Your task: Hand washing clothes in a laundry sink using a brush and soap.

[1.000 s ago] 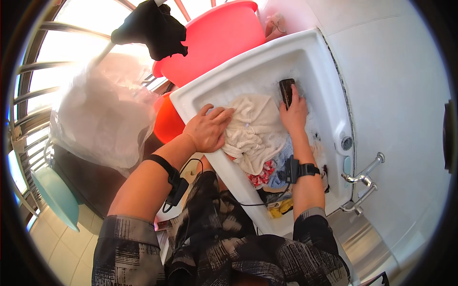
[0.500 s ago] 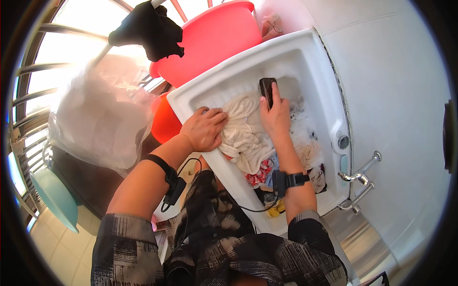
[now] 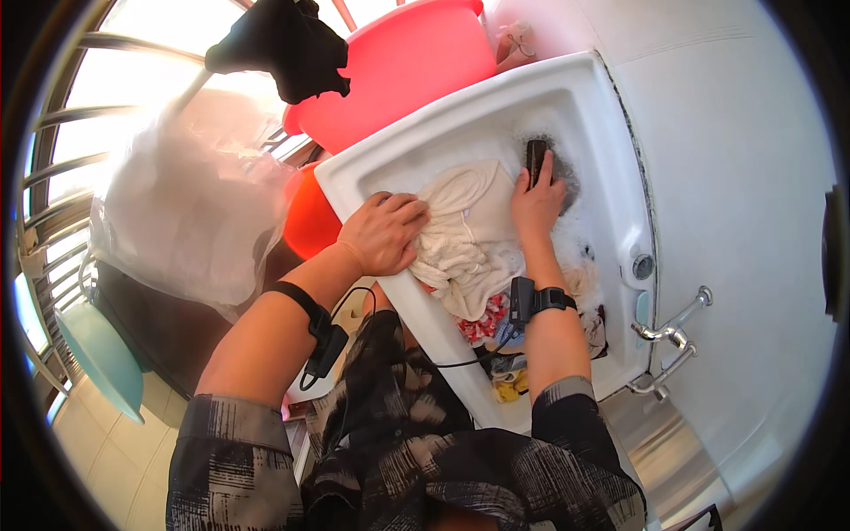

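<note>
- Holding a dark, oblong, brush-like block point(image 3: 536, 157) in a closed grip, the right hand point(image 3: 537, 208) has it beyond the upper right of the cream fabric; its underside is hidden.
- Lying rumpled in the white, rectangular ceramic sink point(image 3: 443, 128), the cream, soft-looking garment point(image 3: 460, 239) is partly spread and partly bunched.
- Resting at the sink's left rim, the left hand point(image 3: 385, 234) has bent fingers on the garment's edge; whether its grip is pinched on fabric or only pressing, I cannot tell.
- Judging by the white suds point(image 3: 580, 234) and the spread garment, scrubbing looks under way; nothing shows it rinsed or wrung.
- Bunched below it, a red-and-white patterned cloth point(image 3: 485, 327), a yellow cloth point(image 3: 512, 387) and a beige cloth point(image 3: 580, 283) are in neither hand and seem left to handle.
- Farther out are a silver metal tap point(image 3: 668, 332) at right, a large pink-red plastic basin point(image 3: 416, 71) behind the sink and a translucent plastic bag point(image 3: 186, 203) at left.
</note>
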A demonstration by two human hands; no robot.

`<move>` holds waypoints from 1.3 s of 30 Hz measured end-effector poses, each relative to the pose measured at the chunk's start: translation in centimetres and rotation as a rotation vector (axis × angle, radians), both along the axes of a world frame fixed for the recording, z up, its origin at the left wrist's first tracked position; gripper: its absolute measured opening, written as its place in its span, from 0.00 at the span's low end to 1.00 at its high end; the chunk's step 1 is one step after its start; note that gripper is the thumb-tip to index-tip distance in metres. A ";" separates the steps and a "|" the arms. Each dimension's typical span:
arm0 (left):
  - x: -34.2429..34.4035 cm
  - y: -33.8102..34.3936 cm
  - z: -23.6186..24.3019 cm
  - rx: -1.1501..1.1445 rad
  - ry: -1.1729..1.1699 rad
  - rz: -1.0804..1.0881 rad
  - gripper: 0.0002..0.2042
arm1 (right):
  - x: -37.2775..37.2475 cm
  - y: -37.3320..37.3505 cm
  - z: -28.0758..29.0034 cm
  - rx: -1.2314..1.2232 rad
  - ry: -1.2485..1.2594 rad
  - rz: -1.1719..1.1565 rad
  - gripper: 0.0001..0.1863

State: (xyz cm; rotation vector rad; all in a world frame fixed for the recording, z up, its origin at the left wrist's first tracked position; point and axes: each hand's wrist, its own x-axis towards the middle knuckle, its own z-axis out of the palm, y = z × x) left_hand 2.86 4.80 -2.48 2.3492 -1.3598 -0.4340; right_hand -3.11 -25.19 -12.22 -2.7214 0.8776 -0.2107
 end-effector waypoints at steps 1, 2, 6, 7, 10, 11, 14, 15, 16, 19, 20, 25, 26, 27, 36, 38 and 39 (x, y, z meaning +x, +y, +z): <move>-0.1 0.1 -0.1 0.002 0.004 0.003 0.22 | -0.1 -0.4 -0.2 -0.018 0.005 -0.006 0.36; -0.2 0.1 -0.1 0.027 0.000 -0.009 0.22 | -0.5 -0.5 -0.4 -0.018 0.009 -0.004 0.36; -0.1 1.1 -0.5 0.048 -0.060 -0.030 0.23 | -0.9 4.9 3.6 0.341 -0.054 0.087 0.35; 0.0 1.2 -0.4 0.055 -0.061 -0.025 0.23 | -2.0 7.6 5.6 0.355 -0.109 0.223 0.35; -0.1 0.8 -0.4 0.027 -0.043 -0.047 0.22 | -3.1 9.4 6.6 0.324 -0.074 0.459 0.34; 0.0 0.7 -0.5 0.036 -0.027 -0.047 0.21 | -3.0 9.4 6.4 0.283 0.014 0.568 0.33; -0.1 0.4 -0.5 0.033 -0.050 -0.039 0.20 | 0.6 6.4 4.8 0.129 -0.049 0.410 0.31; -0.1 0.4 -0.6 0.038 -0.049 -0.035 0.20 | 1.5 5.4 4.4 0.124 -0.050 0.407 0.31; -0.2 0.3 -0.7 0.042 -0.047 -0.032 0.20 | 2.3 4.6 4.2 0.139 0.005 0.324 0.31; -0.2 1.0 -0.7 0.005 -0.032 -0.006 0.21 | 2.1 5.9 5.5 0.201 0.034 0.280 0.30; -0.1 1.1 -0.7 0.008 -0.032 0.000 0.21 | 1.6 7.3 6.5 0.244 0.008 0.316 0.29; -0.2 0.7 -0.8 0.025 -0.034 -0.020 0.22 | -0.3 8.2 5.8 0.222 -0.025 0.469 0.30; -0.2 0.6 -0.8 0.022 -0.038 -0.021 0.22 | 0.5 7.1 4.9 0.218 -0.028 0.469 0.30; -0.3 0.6 -0.9 0.029 -0.029 -0.010 0.22 | 1.3 6.3 4.0 0.162 -0.035 0.395 0.30; -0.4 0.7 -0.3 0.085 0.001 0.028 0.24 | 0.8 0.3 0.7 0.077 0.109 -0.052 0.34; -0.2 0.4 0.1 0.102 0.004 0.034 0.25 | -0.2 0.6 1.1 -0.192 -0.083 0.204 0.35; -0.2 0.4 0.2 0.099 -0.006 0.041 0.26 | -0.3 1.3 2.2 -0.026 -0.067 0.369 0.34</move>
